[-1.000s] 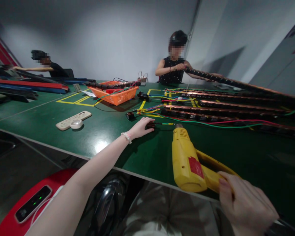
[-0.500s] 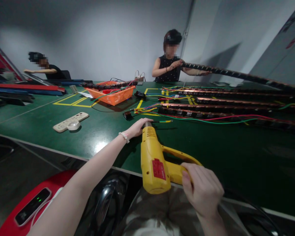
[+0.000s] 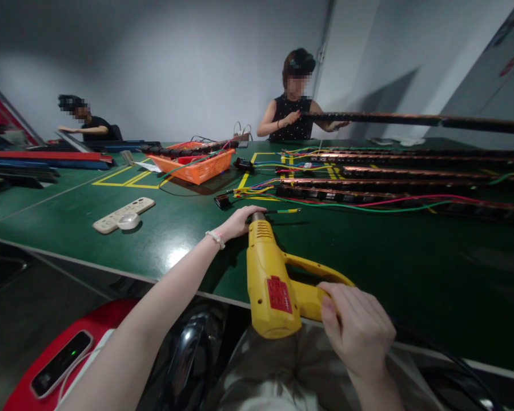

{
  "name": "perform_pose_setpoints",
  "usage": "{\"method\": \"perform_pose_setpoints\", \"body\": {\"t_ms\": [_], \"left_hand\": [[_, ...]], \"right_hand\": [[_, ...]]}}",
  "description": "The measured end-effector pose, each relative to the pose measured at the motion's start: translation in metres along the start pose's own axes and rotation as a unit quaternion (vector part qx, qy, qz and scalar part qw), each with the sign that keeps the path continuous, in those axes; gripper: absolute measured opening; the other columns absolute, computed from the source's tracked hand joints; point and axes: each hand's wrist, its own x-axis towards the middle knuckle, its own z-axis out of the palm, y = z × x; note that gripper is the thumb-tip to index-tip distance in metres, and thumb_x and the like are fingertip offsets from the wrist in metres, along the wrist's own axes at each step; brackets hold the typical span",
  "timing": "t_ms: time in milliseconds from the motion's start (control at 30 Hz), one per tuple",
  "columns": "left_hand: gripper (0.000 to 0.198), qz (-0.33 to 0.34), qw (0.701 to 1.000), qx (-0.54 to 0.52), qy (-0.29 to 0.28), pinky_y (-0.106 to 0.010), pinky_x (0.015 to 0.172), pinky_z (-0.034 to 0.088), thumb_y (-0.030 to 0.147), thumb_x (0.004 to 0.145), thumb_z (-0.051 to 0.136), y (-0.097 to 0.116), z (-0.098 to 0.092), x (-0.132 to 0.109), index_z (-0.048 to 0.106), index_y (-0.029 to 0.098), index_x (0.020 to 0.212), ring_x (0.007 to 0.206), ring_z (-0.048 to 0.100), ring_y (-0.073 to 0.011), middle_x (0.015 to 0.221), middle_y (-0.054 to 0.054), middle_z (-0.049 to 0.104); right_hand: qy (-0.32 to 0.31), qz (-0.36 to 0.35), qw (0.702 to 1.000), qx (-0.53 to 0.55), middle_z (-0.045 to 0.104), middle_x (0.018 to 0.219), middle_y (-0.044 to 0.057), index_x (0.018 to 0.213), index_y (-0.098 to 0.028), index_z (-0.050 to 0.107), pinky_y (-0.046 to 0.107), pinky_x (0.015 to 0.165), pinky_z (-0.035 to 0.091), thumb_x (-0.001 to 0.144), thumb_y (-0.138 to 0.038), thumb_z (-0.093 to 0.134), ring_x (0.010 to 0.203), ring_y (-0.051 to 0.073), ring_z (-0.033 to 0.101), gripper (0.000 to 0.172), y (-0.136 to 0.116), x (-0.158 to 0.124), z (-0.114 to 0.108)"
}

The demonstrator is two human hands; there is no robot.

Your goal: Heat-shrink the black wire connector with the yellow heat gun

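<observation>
My right hand is wrapped round the handle of a yellow heat gun, whose metal nozzle points away from me over the table. Just beyond the nozzle, my left hand is closed on a wire with a dark sleeve and a yellow-green end that sticks out to the right. The nozzle partly covers the left fingers and the middle of the wire. A bead bracelet circles my left wrist.
Long black bars with copper wiring lie at right on the green table. An orange basket holds wired parts. At left lie a beige power strip and a white round item. Two co-workers sit beyond; one person holds a long bar.
The co-worker across the table has lowered and levelled the long bar. My heat gun and right hand have shifted very slightly right in view; my left hand stays put.
</observation>
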Motion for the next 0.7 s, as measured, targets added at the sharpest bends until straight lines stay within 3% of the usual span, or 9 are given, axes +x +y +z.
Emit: {"method": "perform_pose_setpoints", "body": {"t_ms": [167,267,400,500,600,700], "left_hand": [[0.047,0.005,1.0,0.009,-0.002,-0.04,0.098,0.045,0.025,0.076,0.063,0.0,0.0,0.0,0.056,0.016,0.122,0.109,0.059,-0.0232,0.119,-0.012,0.063],[0.046,0.008,1.0,0.01,0.002,-0.04,0.097,0.045,0.027,0.077,0.063,-0.001,0.001,0.0,0.056,0.016,0.122,0.109,0.059,-0.0231,0.118,-0.011,0.063],[0.048,0.012,1.0,0.008,0.0,-0.04,0.098,0.045,0.027,0.077,0.063,-0.001,0.001,0.0,0.056,0.017,0.123,0.109,0.059,-0.0237,0.119,-0.012,0.063],[0.048,0.006,1.0,0.006,0.002,-0.04,0.097,0.045,0.027,0.076,0.063,0.0,0.0,0.0,0.056,0.016,0.123,0.109,0.059,-0.0242,0.12,-0.012,0.063],[0.047,-0.006,1.0,0.009,0.011,-0.04,0.098,0.045,0.026,0.076,0.062,0.001,-0.002,0.0,0.057,0.016,0.122,0.109,0.059,-0.0246,0.12,-0.012,0.063],[0.047,-0.014,1.0,0.012,0.011,-0.04,0.097,0.045,0.026,0.075,0.062,0.001,-0.003,0.0,0.057,0.016,0.121,0.109,0.059,-0.025,0.119,-0.012,0.063]], "right_hand": [[-0.016,0.008,1.0,0.016,0.068,0.085,0.005,0.093,-0.015,0.062,0.029,0.074,0.04,0.092,-0.021,0.045,0.079,0.016,0.059,0.017,0.003,0.0,-0.002],[-0.031,0.026,0.999,0.029,0.066,0.095,0.008,0.104,-0.014,0.059,0.033,0.081,0.04,0.093,-0.028,0.043,0.089,0.019,0.058,0.024,-0.002,0.005,-0.007],[-0.082,0.023,0.99,0.114,0.062,0.108,0.011,0.123,-0.013,0.051,0.039,0.086,0.039,0.094,-0.054,0.03,0.098,0.024,0.055,0.054,-0.026,0.02,-0.01],[-0.178,0.051,0.971,0.154,0.062,0.104,0.012,0.13,-0.014,0.049,0.037,0.069,0.044,0.085,-0.072,0.025,0.081,0.024,0.059,0.077,-0.043,0.037,-0.007],[-0.272,0.09,0.944,0.166,0.064,0.101,0.013,0.138,-0.014,0.041,0.039,0.072,0.045,0.079,-0.079,0.03,0.083,0.026,0.061,0.089,-0.047,0.05,-0.005],[-0.324,0.073,0.927,0.177,0.064,0.1,0.011,0.145,-0.014,0.028,0.043,0.078,0.044,0.061,-0.087,0.048,0.088,0.028,0.059,0.113,-0.042,0.053,-0.006]]}}
